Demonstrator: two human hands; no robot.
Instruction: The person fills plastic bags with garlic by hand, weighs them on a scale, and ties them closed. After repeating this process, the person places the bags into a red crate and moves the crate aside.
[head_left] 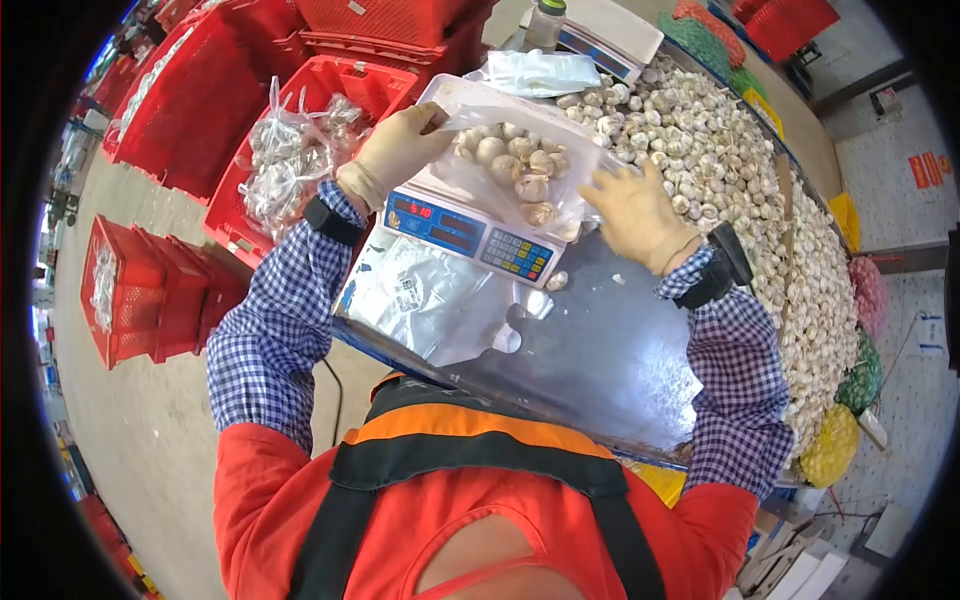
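Landmark: the scale [470,235], standing on the desk [590,350] right in front of the person.

The clear bag [515,165] lies on top of the scale, its mouth toward the scale's far side, with garlic bulbs [520,160] inside.

Left hand [395,150], gloved: arm bent and reaching in from the scale's left. The wrist is raised, and the fingers and thumb are clenched on the bag's upper left edge, lifting it.

Right hand [635,215], gloved: arm comes in from the scale's right. The palm faces down and the fingers are spread against the bag's right edge. Cannot tell whether it pinches the plastic or only presses on it.

Both sleeves are checked, with a dark band at each wrist.

A loose garlic pile [720,170] covers the desk to the right of the scale and beyond it. Flat empty bags [420,295] lie just on the near side of the scale. A red crate [250,190] of filled bags sits off the desk, left of the scale. A single bulb [557,281] lies at the scale's near right corner.
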